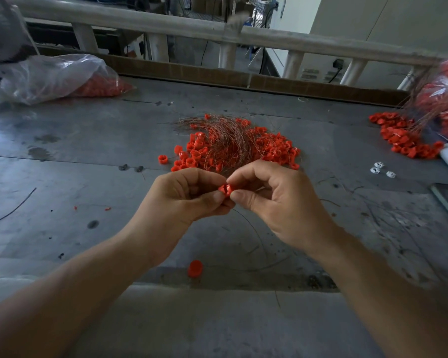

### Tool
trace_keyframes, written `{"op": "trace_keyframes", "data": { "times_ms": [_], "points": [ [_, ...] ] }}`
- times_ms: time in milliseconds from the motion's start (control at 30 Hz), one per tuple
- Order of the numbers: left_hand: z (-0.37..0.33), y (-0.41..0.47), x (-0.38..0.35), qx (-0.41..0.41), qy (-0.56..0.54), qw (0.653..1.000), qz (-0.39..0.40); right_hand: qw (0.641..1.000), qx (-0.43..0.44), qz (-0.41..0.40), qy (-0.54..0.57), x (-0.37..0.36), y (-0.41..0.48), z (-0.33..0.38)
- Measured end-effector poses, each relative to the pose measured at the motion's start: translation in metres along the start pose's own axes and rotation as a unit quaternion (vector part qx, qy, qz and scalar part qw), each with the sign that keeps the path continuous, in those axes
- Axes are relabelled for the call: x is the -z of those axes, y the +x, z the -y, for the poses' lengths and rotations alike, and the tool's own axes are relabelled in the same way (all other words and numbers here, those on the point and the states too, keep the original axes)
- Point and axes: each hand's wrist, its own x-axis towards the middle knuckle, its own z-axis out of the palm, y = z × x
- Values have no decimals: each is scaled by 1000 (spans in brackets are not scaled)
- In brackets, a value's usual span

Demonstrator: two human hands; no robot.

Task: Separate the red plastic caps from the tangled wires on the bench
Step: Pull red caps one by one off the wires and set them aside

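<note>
The left hand (189,195) and right hand (274,195) together pinch one small red plastic cap (225,189) above the grey bench's (88,151) near edge. Mid-bench, the copper wire tangle (225,140) holds many caps, so most work probably remains.

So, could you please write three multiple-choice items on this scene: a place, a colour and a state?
1. Where are the white bits? A: right part of the bench. B: left part. C: in a bag.
2. What colour is the wire tangle? A: blue. B: coppery. C: white.
3. How is the lifted cap held? A: lying loose. B: balanced on a wrist. C: pinched by left hand and right hand.
Answers: A, they lie beyond the right hand; B, its strands look reddish-brown; C, both hands' fingertips meet on it.
</note>
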Motion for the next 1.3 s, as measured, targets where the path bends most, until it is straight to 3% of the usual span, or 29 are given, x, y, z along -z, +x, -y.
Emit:
{"op": "trace_keyframes", "data": {
  "times_ms": [433,833,1000,1300],
  "points": [
    [-1,-2,-3,-14,33,999,-7,998,34,-20,-51,-2,0,-4],
    [-5,-5,-3,36,-17,999,2,994,65,-48,-70,-4,-2,-1],
    [-5,-7,-1,23,19,1000,4,992,75,-44,-91,-6,-2,-3],
    [-3,-5,0,41,-2,999,34,998,56,-24,1,-1,0,-6]
  ]
}}
